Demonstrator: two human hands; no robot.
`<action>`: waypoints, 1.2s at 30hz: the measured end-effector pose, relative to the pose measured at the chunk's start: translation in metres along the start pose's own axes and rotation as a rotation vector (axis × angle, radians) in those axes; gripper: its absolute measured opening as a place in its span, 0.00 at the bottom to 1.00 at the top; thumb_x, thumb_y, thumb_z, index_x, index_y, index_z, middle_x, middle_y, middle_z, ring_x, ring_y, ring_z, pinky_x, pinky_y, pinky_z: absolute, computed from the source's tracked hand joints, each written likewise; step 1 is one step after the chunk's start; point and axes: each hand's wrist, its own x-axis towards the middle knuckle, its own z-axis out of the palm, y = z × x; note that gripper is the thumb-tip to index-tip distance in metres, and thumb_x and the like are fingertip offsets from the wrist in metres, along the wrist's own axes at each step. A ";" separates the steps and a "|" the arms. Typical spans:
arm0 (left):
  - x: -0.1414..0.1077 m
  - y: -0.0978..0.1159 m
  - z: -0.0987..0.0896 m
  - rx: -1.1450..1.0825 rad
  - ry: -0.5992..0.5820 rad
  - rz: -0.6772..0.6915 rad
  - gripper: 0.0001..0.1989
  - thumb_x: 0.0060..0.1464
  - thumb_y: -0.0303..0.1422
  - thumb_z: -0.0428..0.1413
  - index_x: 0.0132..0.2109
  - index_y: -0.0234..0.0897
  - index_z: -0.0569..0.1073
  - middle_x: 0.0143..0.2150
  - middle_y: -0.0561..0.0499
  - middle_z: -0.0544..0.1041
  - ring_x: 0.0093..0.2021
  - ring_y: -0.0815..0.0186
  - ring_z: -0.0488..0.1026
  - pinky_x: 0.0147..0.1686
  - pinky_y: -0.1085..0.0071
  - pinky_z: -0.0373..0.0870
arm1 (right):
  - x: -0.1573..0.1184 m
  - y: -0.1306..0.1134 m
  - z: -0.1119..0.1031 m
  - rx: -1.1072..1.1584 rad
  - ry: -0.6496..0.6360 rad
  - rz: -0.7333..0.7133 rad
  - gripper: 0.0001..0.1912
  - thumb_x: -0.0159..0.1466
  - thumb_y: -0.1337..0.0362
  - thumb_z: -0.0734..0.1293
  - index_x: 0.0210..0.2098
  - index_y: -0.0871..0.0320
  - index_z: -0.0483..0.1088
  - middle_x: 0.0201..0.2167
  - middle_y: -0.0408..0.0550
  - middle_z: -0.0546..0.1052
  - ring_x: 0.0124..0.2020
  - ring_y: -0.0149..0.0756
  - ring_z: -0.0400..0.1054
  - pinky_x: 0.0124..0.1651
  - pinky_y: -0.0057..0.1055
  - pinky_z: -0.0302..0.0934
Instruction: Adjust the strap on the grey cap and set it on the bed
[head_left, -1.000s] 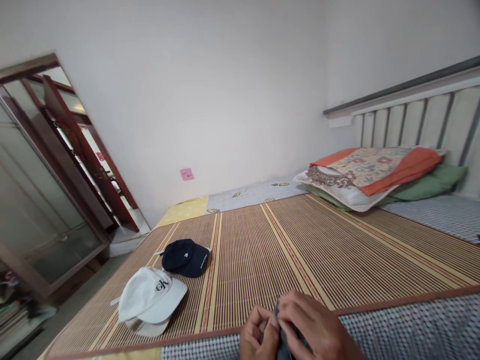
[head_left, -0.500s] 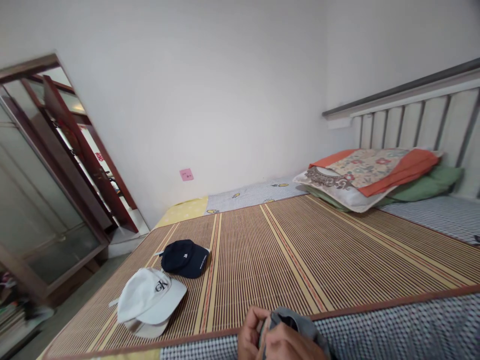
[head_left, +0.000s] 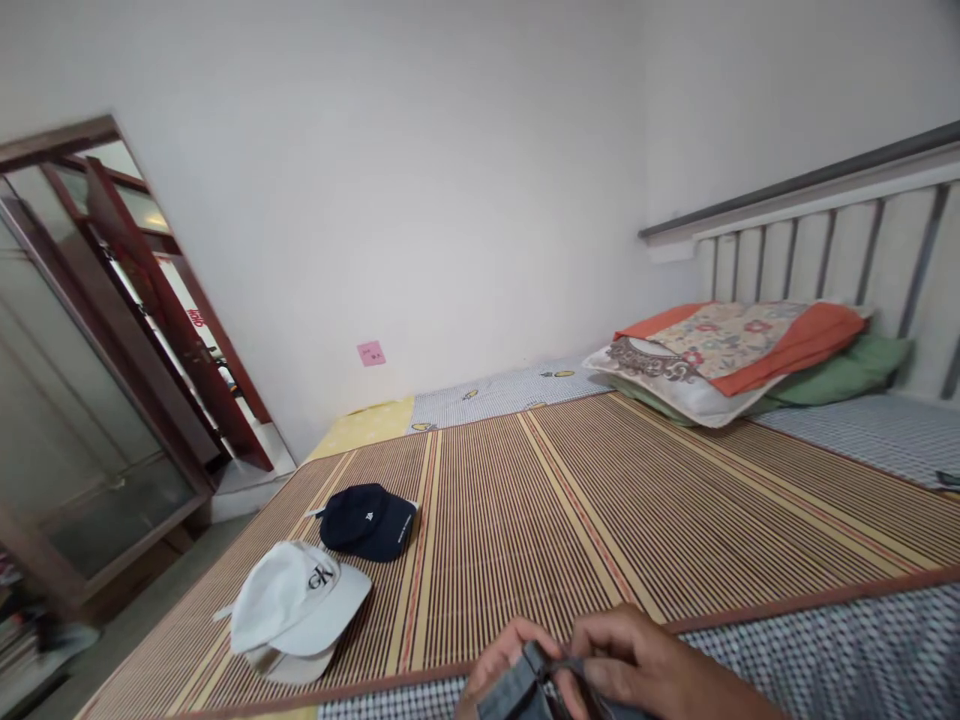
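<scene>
At the bottom edge, my left hand (head_left: 501, 655) and my right hand (head_left: 637, 660) are both closed on a grey cap (head_left: 508, 695). Its strap end is pinched between the fingers of both hands, and most of its body lies below the view. To the left, a white cap (head_left: 289, 600) with a dark CK logo rests on top of a beige cap (head_left: 294, 666) on the bamboo mat (head_left: 480, 530). Just behind them sits a navy cap (head_left: 367, 520) with a small white emblem, its brim pointing right.
A pile of pillows (head_left: 675, 385) with an orange floral cover lies at the right by the white headboard (head_left: 817, 250). Checked bedding (head_left: 810, 650) shows around the mat. A pink note (head_left: 370, 354) is on the wall; a doorway (head_left: 225, 400) stands at left.
The grey cap has been turned in my hands, bringing its strap end into sight. My right hand has shifted right and now shows its forearm. The other caps lie still.
</scene>
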 end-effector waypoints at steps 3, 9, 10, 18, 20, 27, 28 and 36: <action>-0.004 0.005 0.003 -0.020 0.039 -0.036 0.33 0.60 0.60 0.54 0.50 0.33 0.81 0.36 0.40 0.84 0.36 0.62 0.80 0.40 0.70 0.70 | 0.003 0.007 0.001 0.285 -0.040 -0.009 0.24 0.64 0.41 0.70 0.33 0.57 0.67 0.29 0.45 0.76 0.29 0.31 0.67 0.34 0.28 0.59; -0.009 0.018 0.005 0.251 0.084 -0.128 0.23 0.52 0.49 0.68 0.41 0.31 0.81 0.29 0.49 0.74 0.28 0.72 0.66 0.33 0.76 0.61 | 0.005 0.011 -0.006 0.322 0.069 -0.022 0.26 0.64 0.42 0.71 0.30 0.58 0.64 0.26 0.39 0.64 0.26 0.27 0.53 0.29 0.25 0.47; -0.009 0.020 0.005 0.276 0.098 -0.142 0.22 0.50 0.49 0.69 0.37 0.32 0.80 0.26 0.52 0.70 0.26 0.74 0.62 0.31 0.76 0.58 | 0.006 0.011 -0.007 0.322 0.055 -0.024 0.25 0.64 0.42 0.71 0.30 0.58 0.64 0.26 0.39 0.64 0.27 0.27 0.53 0.30 0.26 0.47; -0.009 0.026 0.000 0.222 0.127 -0.153 0.24 0.47 0.50 0.71 0.30 0.34 0.73 0.24 0.58 0.62 0.22 0.77 0.52 0.25 0.78 0.50 | 0.007 0.004 -0.009 0.340 0.037 0.005 0.28 0.63 0.40 0.71 0.29 0.60 0.67 0.23 0.38 0.62 0.24 0.25 0.51 0.28 0.25 0.46; -0.008 0.024 -0.001 0.199 0.117 -0.148 0.24 0.48 0.50 0.70 0.31 0.33 0.74 0.23 0.57 0.63 0.22 0.77 0.52 0.24 0.79 0.50 | 0.008 0.002 -0.009 0.364 0.047 0.017 0.28 0.63 0.40 0.71 0.30 0.61 0.68 0.24 0.39 0.63 0.24 0.25 0.52 0.28 0.24 0.47; -0.011 0.018 -0.005 0.164 0.105 -0.132 0.22 0.52 0.49 0.67 0.34 0.31 0.78 0.26 0.52 0.71 0.23 0.75 0.62 0.24 0.79 0.53 | 0.009 0.003 -0.010 0.417 0.037 0.028 0.28 0.62 0.40 0.72 0.30 0.61 0.69 0.24 0.39 0.65 0.24 0.25 0.53 0.29 0.24 0.48; -0.012 0.018 -0.005 0.150 0.130 -0.121 0.21 0.52 0.48 0.68 0.34 0.31 0.77 0.26 0.51 0.71 0.24 0.75 0.63 0.25 0.79 0.56 | 0.009 0.004 -0.010 0.421 0.040 0.033 0.28 0.62 0.41 0.72 0.30 0.61 0.69 0.24 0.39 0.65 0.25 0.25 0.53 0.29 0.24 0.48; -0.009 0.012 -0.002 0.013 0.219 -0.070 0.20 0.53 0.45 0.68 0.32 0.33 0.72 0.27 0.53 0.68 0.27 0.73 0.62 0.30 0.76 0.60 | 0.009 0.012 -0.010 0.392 0.052 0.030 0.27 0.62 0.40 0.72 0.31 0.61 0.69 0.24 0.39 0.63 0.24 0.26 0.52 0.27 0.25 0.45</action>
